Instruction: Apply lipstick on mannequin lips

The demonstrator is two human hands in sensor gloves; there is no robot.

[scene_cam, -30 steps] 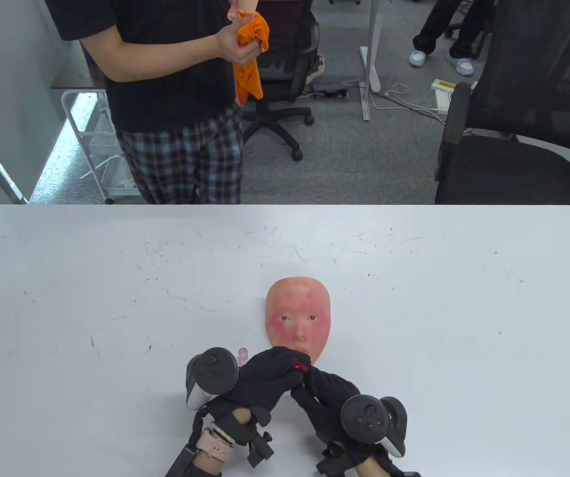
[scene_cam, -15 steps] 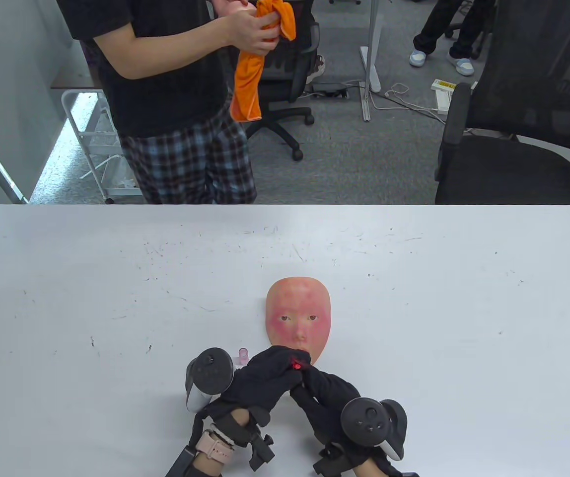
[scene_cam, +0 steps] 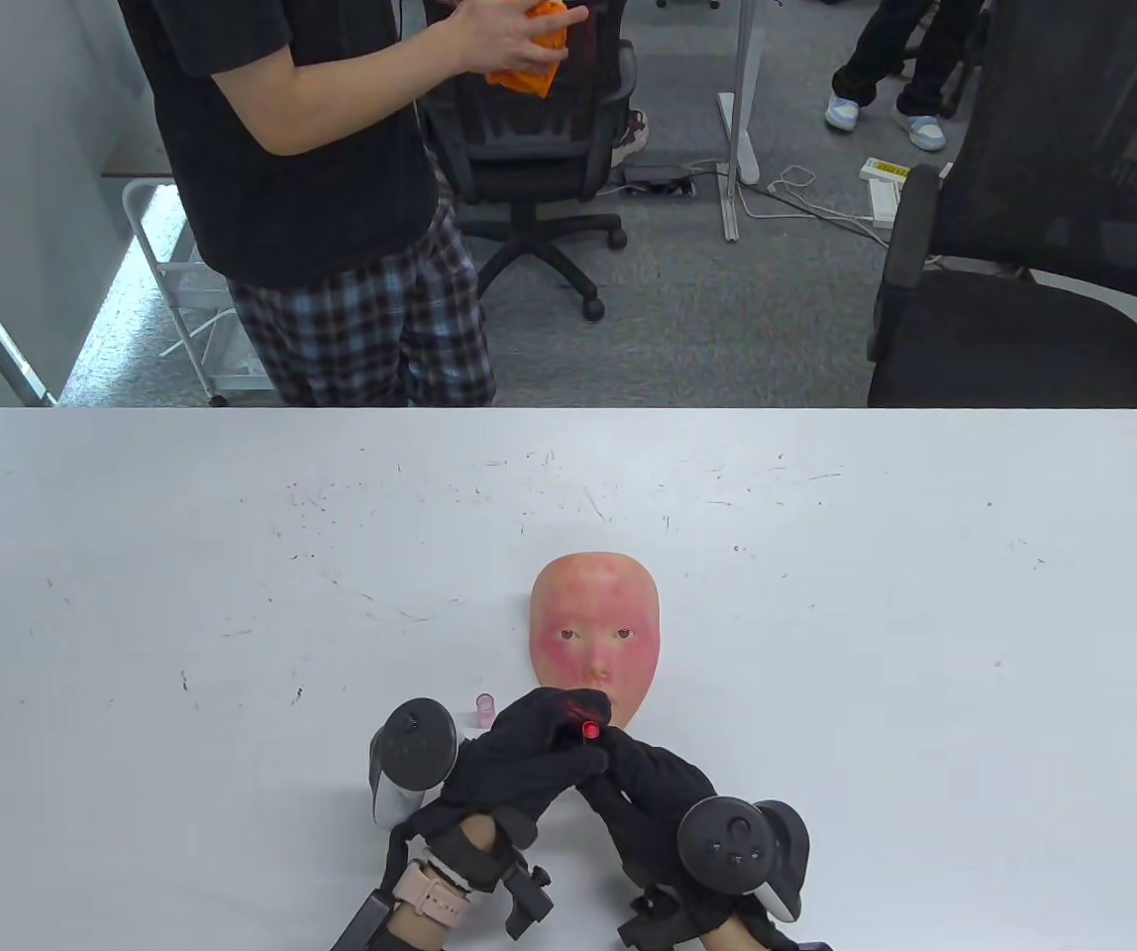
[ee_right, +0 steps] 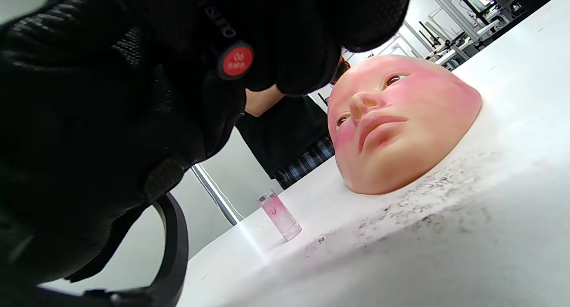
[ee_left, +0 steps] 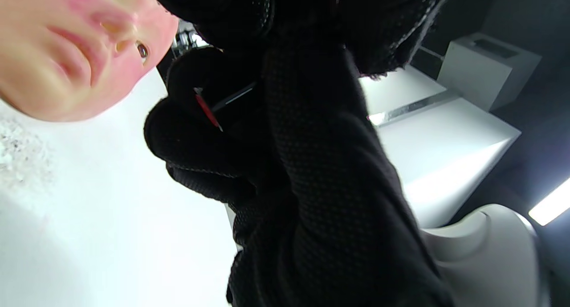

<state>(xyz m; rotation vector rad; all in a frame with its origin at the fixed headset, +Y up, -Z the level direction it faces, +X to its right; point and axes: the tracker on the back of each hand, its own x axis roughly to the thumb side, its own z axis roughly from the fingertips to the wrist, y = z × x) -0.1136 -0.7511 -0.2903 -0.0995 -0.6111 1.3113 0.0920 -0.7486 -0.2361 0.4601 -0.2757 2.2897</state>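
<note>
The mannequin face [scene_cam: 593, 634] lies face up on the white table [scene_cam: 232, 555]. Its chin and mouth are hidden by my hands in the table view. Its lips [ee_right: 378, 125] show bare of my hands in the right wrist view. The lipstick [scene_cam: 590, 731] is a black tube with a round red end [ee_right: 235, 60]. My left hand [scene_cam: 529, 738] and my right hand [scene_cam: 633, 763], both in black gloves, close around it together just below the chin. The tip of the lipstick is hidden. The face also shows in the left wrist view [ee_left: 67, 53].
A small clear pink cap [scene_cam: 483, 706] stands upright on the table left of the chin, close to my left hand; it also shows in the right wrist view [ee_right: 280, 213]. A person [scene_cam: 311, 178] with an orange cloth stands beyond the far edge.
My hands with the lipstick have barely shifted, drawing slightly toward me off the mouth. The bystander has lifted the orange cloth higher.
</note>
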